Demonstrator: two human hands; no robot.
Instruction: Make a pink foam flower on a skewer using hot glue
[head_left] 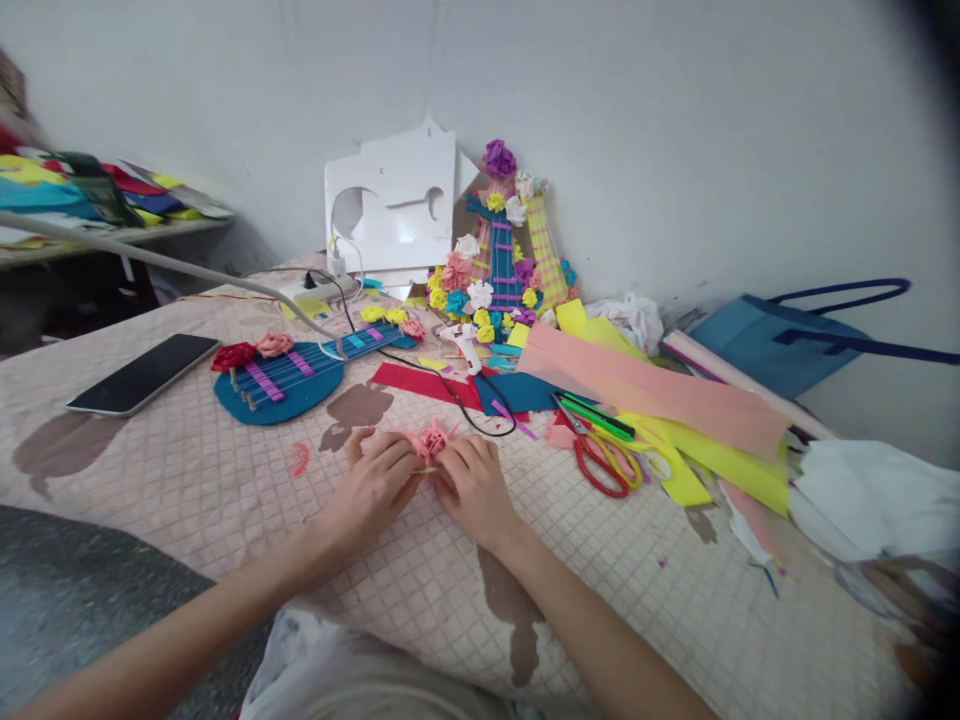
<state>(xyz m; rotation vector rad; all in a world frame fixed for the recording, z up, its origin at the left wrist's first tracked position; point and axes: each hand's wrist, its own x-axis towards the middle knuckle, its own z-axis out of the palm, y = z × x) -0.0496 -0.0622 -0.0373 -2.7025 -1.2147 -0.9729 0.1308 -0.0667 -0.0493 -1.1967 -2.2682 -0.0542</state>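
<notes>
Between my hands is a pink crepe-paper flower (432, 443), held just above the quilted cloth. My left hand (384, 470) pinches its left side, fingers bent. From the right, my right hand (474, 485) grips it with curled fingers. A thin pale strip shows beneath the flower between the fingertips; what it is I cannot make out. Beyond the hands lies a blue paper guitar (319, 375) with strings, purple strips and paper flowers, including a red rose (234, 356). A white glue gun (463, 345) stands behind the hands, its black cord looping nearby.
Red-handled scissors (600, 470) and a green cutter (598, 415) lie right, by pink crepe paper (652, 385). A phone (146, 375) rests left. Flower-covered guitars (501, 250) lean on the wall beside a white foam board (394, 200). A blue bag (780, 345) sits far right.
</notes>
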